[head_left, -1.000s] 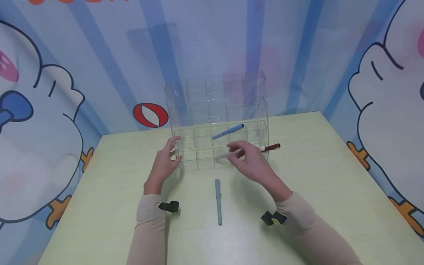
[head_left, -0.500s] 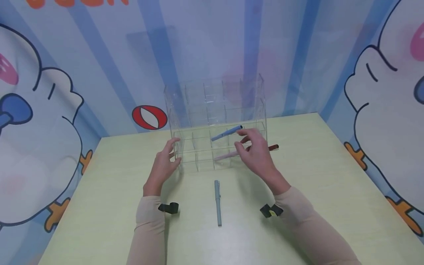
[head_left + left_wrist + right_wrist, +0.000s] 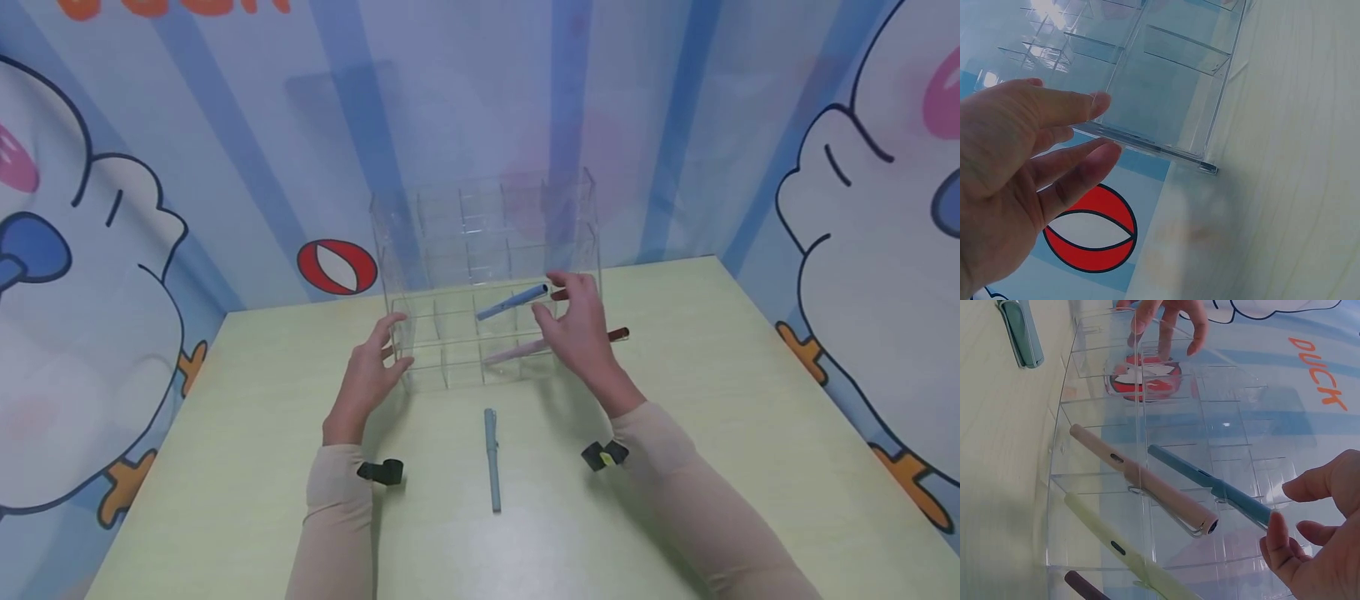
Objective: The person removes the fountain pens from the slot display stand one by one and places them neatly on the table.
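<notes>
- The blue pen [image 3: 513, 302] lies slanted in a second-tier slot of the clear acrylic rack [image 3: 487, 250], its cap end up and to the right.
- The right hand [image 3: 581, 333], fingers loosely spread and holding nothing, hovers just beside that cap end, nearer than the other hand.
- The left hand [image 3: 371, 371], open, rests against the rack's left front corner.
- A grey pen [image 3: 492, 457] lies on the table [image 3: 225, 467] in front of the rack.

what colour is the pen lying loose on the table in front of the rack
Grey-blue pen, clearest in the head view.

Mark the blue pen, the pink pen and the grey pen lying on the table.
blue pen [image 3: 1210, 482]: right wrist view, mid-barrel.
pink pen [image 3: 1141, 480]: right wrist view, middle of the barrel.
grey pen [image 3: 492, 458]: head view, mid-barrel, on the table in front of the organizer.
</notes>
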### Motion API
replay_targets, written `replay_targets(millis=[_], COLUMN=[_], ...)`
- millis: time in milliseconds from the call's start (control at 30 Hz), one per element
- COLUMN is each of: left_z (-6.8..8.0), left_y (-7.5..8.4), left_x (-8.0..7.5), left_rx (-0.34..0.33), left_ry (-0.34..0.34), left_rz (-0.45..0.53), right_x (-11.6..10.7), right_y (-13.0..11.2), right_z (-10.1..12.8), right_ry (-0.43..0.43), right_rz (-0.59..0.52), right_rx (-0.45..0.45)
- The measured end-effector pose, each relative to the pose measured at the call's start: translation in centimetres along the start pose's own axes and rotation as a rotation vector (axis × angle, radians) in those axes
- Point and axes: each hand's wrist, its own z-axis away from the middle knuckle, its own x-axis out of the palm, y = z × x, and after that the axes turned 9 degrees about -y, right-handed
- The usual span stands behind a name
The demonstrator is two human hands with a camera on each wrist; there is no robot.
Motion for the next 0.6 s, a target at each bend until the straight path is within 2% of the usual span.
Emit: replay_targets(millis=[233,433,600], left_z=[0.0,0.0,0.0], left_y=[0.2,0.2,0.2], left_x=[-0.1,-0.1,-0.1], left_rx=[-0.011,0.014,0.015], left_ry=[0.000,0.002,0.004], left_rz=[0.004,-0.012,-0.006], right_x=[0.3,0.8,1.1], right_y=[0.2,0.6,0.9], right_z=[-0.8,-1.3,-1.5], right_ry=[-0.031,-0.080,-0.115], right_rz=[0.014,0.004,0.046], right_rx=[0.004,-0.001,0.025])
